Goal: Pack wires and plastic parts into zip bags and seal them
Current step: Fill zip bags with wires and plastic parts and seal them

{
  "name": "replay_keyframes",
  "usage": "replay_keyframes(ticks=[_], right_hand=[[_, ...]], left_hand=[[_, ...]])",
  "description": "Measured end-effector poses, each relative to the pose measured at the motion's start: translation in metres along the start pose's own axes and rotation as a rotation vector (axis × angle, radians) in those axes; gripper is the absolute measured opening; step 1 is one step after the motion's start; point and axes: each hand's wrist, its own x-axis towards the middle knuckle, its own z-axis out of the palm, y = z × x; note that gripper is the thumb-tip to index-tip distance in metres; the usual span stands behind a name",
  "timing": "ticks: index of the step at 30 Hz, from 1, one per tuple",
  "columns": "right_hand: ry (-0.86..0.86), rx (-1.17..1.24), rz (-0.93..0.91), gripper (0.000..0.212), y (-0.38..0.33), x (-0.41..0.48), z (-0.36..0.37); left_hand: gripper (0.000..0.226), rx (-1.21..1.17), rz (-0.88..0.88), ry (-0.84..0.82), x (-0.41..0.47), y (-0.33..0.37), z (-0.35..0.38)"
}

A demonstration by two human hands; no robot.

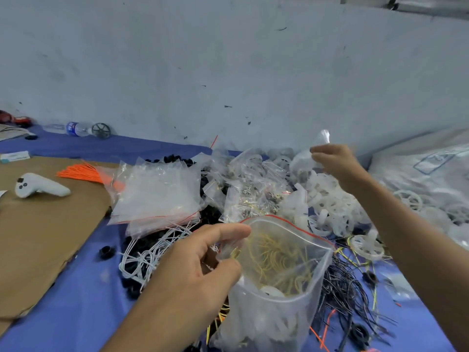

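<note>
Currently zip bag (279,275) upright over surface (83,288), mouth open, yellow wires (276,260) inside; left hand (203,262) fingers (228,231) pinch one rim only; unsupported side may sag, spill; right hand (335,161) fingers clamped on clear plastic piece (321,138), could slip.

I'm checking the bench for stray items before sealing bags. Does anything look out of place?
Yes. A clear plastic water bottle lies on its side by the wall at far left, and a white handheld controller rests on the brown cardboard sheet; neither is a wire or packing part.
</note>
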Motion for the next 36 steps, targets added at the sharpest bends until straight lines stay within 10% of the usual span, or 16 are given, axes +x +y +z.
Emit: replay_keyframes(ticks=[13, 21, 25, 36], right_hand=[[-0.222, 0.533, -0.278, 0.030, -0.176, -0.175, -0.068], [-0.537, -0.685, -0.654, 0.045, -0.158, -0.236, -0.022], [-0.504, -0.645, -0.556, 0.042, -0.160, -0.242, -0.019], [-1.148, -1.218, -0.380, 0.033, -0.142, -0.220, 0.067]], left_hand=[[0.057, 0.012, 0.005, -0.034, 0.008, 0.010, 0.009], [0.054, -0.023, -0.010, -0.053, 0.002, 0.017, 0.007], [0.086, 0.003, -0.027, -0.056, 0.002, 0.012, 0.005], [0.076, 0.043, 0.067, -0.045, 0.004, 0.009, 0.011]])
